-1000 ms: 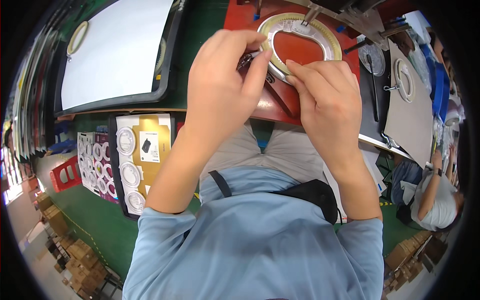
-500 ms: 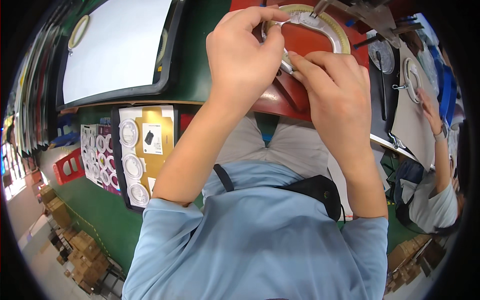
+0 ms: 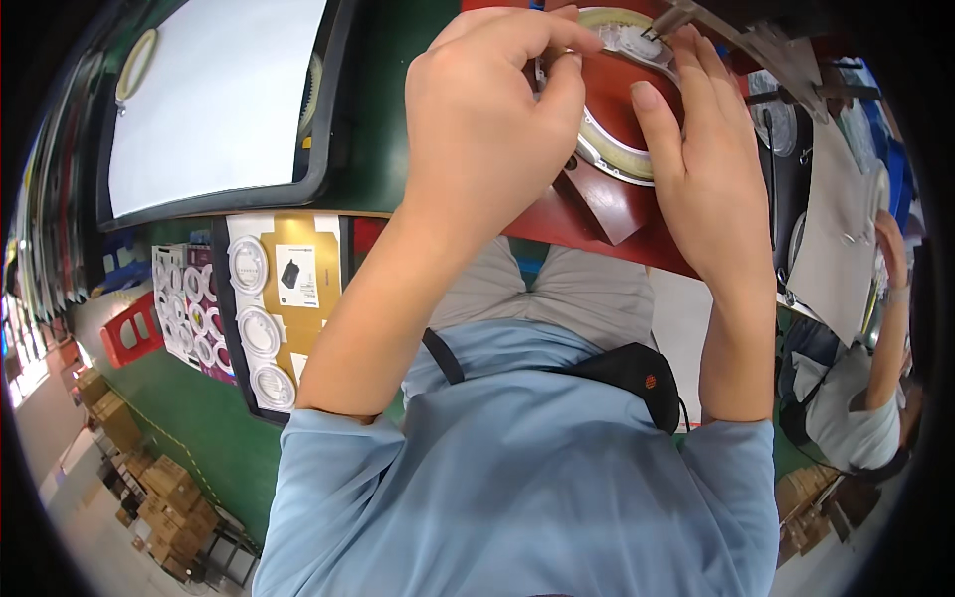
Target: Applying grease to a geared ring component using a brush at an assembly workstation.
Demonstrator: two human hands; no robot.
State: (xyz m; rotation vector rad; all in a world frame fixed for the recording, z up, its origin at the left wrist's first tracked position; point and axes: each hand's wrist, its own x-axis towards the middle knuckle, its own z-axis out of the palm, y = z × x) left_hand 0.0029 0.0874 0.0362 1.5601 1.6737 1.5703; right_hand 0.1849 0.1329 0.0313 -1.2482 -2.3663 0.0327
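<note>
My left hand (image 3: 487, 129) and my right hand (image 3: 701, 164) are raised together over a dark red fixture (image 3: 607, 204) on the green bench. Between them lies a pale round ring part (image 3: 617, 149) with a cream rim. My left thumb and fingers pinch its upper left edge. The fingers of my right hand rest along its right side, close to a metal clamp arm (image 3: 731, 35). Much of the ring is hidden behind both hands.
A black tray with a white sheet (image 3: 219, 99) lies to the left. Below it sit a brown cardboard tray with white round discs (image 3: 264, 318) and a sheet of small rings (image 3: 184, 308). Another person (image 3: 860, 393) works at the right. Cardboard boxes (image 3: 169, 497) stand on the floor.
Both hands have moved up and away toward the far edge of the fixture, staying on the ring. The view has tilted, so the ring now sits near the top edge.
</note>
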